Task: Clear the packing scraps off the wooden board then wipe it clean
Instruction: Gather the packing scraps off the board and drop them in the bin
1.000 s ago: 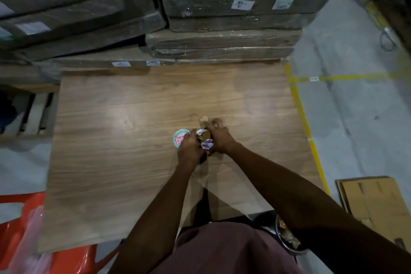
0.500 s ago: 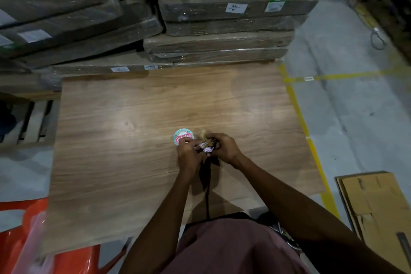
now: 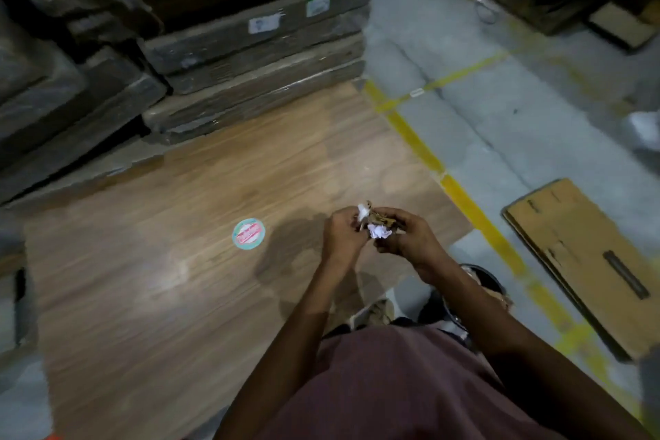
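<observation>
The wooden board [image 3: 171, 261] lies flat on the floor in front of me. A round green and red sticker [image 3: 248, 233] lies on it, left of my hands. Both hands are raised above the board's right part. My right hand [image 3: 407, 239] grips a bunch of packing scraps [image 3: 379, 225], brown card and crumpled white paper. My left hand [image 3: 343, 236] pinches the same bunch from the left side.
Stacks of wrapped flat packs [image 3: 250, 57] stand along the board's far edge. A yellow floor line [image 3: 464, 196] runs along the board's right side. Flattened cardboard [image 3: 585, 261] lies on the floor at right. A dark bucket [image 3: 478, 282] stands beside my right forearm.
My hands have lifted the scraps off the board and moved right, away from the round sticker, which stays on the board. My view has swung to the right.
</observation>
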Demonstrator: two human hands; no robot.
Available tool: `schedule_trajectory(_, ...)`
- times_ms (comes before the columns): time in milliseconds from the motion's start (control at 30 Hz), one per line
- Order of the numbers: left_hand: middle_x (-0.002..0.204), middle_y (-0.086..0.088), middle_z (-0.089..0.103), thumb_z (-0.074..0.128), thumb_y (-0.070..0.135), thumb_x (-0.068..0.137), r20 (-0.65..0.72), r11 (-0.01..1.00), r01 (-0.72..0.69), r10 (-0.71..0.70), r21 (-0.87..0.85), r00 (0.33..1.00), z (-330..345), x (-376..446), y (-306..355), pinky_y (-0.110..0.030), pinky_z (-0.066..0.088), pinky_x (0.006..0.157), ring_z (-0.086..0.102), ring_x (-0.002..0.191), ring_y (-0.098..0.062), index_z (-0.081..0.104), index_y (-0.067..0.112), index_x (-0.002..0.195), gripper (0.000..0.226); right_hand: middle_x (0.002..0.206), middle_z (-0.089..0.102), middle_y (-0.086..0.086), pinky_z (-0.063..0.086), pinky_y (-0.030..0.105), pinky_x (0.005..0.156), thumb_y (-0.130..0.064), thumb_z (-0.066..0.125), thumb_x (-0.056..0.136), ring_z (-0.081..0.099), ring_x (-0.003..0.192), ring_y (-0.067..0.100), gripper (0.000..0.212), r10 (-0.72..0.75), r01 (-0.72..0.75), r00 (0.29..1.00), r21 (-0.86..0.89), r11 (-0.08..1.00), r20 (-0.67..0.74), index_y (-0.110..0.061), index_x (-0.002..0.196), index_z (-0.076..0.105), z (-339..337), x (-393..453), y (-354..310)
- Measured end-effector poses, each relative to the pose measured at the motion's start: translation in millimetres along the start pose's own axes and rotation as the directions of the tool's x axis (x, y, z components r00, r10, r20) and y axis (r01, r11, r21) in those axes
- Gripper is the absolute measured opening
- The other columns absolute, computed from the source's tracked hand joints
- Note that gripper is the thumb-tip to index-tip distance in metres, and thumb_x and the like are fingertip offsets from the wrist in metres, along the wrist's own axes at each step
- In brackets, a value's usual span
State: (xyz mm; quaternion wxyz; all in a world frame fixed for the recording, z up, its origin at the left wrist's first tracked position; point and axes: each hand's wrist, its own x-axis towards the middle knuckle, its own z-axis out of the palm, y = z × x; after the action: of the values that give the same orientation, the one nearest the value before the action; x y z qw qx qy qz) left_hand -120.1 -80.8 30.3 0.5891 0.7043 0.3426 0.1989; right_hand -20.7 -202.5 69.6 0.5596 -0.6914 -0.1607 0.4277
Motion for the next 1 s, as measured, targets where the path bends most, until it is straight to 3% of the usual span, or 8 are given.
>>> schedule_trajectory(67, 0.062, 0.001, 0.062, 0.071, 0.012, 0.072, 0.074, 0.998, -0.031, 0.027, 0.054, 0.997, 20.9, -4.7, 14.0, -0.029, 0.037, 0.055, 0.046, 0.06, -0.002, 0.066, 0.015, 0.07, 0.006, 0.099, 0.071, 0.014, 0.062, 0.033, 0.069, 0.019, 0.065, 0.084, 0.069, 0.071, 0.021, 0.046, 0.031, -0.028, 0.998, 0.058, 0.998, -0.052, -0.019, 0.11, 0.071, -19.9, -13.8, 1.1)
schedule_trajectory(133, 0.055, 0.006, 0.056, 0.071, 0.004, 0.072, 0.114, 0.993, -0.037, 0.024, 0.109, 0.993, 44.3, -5.8, 26.4, -0.027, 0.034, 0.053, 0.041, 0.055, 0.001, 0.061, 0.017, 0.064, 0.019, 0.097, 0.071, 0.013, 0.062, 0.032, 0.066, 0.02, 0.064, 0.084, 0.068, 0.07, 0.021, 0.046, 0.039, -0.03, 0.994, 0.094, 0.995, -0.103, -0.018, 0.109, 0.071, -41.5, -24.0, 1.9)
schedule_trajectory(367, 0.053, 0.007, 0.054, 0.073, 0.003, 0.073, 0.23, 0.975, -0.075, 0.025, 0.209, 0.973, 142.7, -9.5, 61.4, -0.027, 0.033, 0.051, 0.044, 0.049, -0.001, 0.055, 0.022, 0.063, 0.027, 0.093, 0.067, 0.014, 0.058, 0.027, 0.058, 0.024, 0.063, 0.082, 0.065, 0.064, 0.019, 0.047, 0.081, -0.025, 0.963, 0.213, 0.977, -0.259, -0.014, 0.11, 0.069, -128.1, -49.2, 10.0)
schedule_trajectory(533, 0.073, -0.017, 0.068, 0.076, 0.004, 0.078, 0.357, 0.958, -0.162, 0.069, 0.238, 0.931, 238.3, -9.3, 80.1, -0.026, 0.031, 0.051, 0.062, 0.074, -0.022, 0.056, 0.02, 0.07, 0.026, 0.094, 0.068, 0.016, 0.059, 0.029, 0.061, 0.02, 0.065, 0.084, 0.063, 0.077, 0.029, 0.043, 0.119, -0.036, 0.933, 0.242, 0.97, -0.339, -0.008, 0.116, 0.067, -219.8, -67.8, 23.1)
schedule_trajectory(667, 0.061, 0.001, 0.057, 0.074, 0.003, 0.079, 0.467, 0.945, -0.143, -0.011, 0.293, 0.884, 332.6, -9.9, 76.3, -0.029, 0.031, 0.054, 0.05, 0.055, -0.009, 0.054, 0.015, 0.067, 0.027, 0.097, 0.071, 0.013, 0.06, 0.031, 0.063, 0.019, 0.063, 0.085, 0.068, 0.075, 0.025, 0.043, 0.165, -0.072, 0.889, 0.225, 0.972, -0.428, -0.01, 0.117, 0.067, -301.3, -82.7, 53.6)
schedule_trajectory(767, 0.07, -0.003, 0.062, 0.077, 0.007, 0.078, 0.559, 0.914, -0.146, -0.099, 0.378, 0.823, 403.5, -5.7, 65.1, -0.028, 0.033, 0.057, 0.059, 0.07, -0.018, 0.058, 0.011, 0.072, 0.02, 0.097, 0.069, 0.022, 0.056, 0.032, 0.057, 0.018, 0.063, 0.086, 0.065, 0.07, 0.028, 0.04, 0.215, -0.125, 0.85, 0.212, 0.969, -0.481, -0.003, 0.121, 0.065, -362.4, -86.8, 85.7)
schedule_trajectory(867, 0.079, -0.011, 0.069, 0.079, 0.006, 0.077, 0.594, 0.898, -0.119, -0.177, 0.425, 0.785, 447.1, -3.4, 54.2, -0.024, 0.035, 0.061, 0.065, 0.081, -0.019, 0.066, 0.008, 0.079, 0.014, 0.098, 0.068, 0.029, 0.054, 0.044, 0.068, 0.014, 0.065, 0.088, 0.064, 0.072, 0.031, 0.036, 0.279, -0.177, 0.803, 0.235, 0.956, -0.526, -0.002, 0.12, 0.065, -396.0, -81.5, 116.1)
schedule_trajectory(1000, 0.095, -0.017, 0.073, 0.08, 0.014, 0.081, 0.613, 0.849, -0.062, -0.326, 0.524, 0.719, 496.1, -1.1, 6.6, -0.028, 0.043, 0.065, 0.066, 0.088, -0.019, 0.071, 0.001, 0.095, 0.022, 0.093, 0.067, 0.018, 0.053, 0.027, 0.055, 0.015, 0.069, 0.082, 0.061, 0.057, 0.017, 0.038, 0.383, -0.253, 0.72, 0.295, 0.921, -0.579, -0.002, 0.116, 0.068, -420.0, -57.1, 175.7)
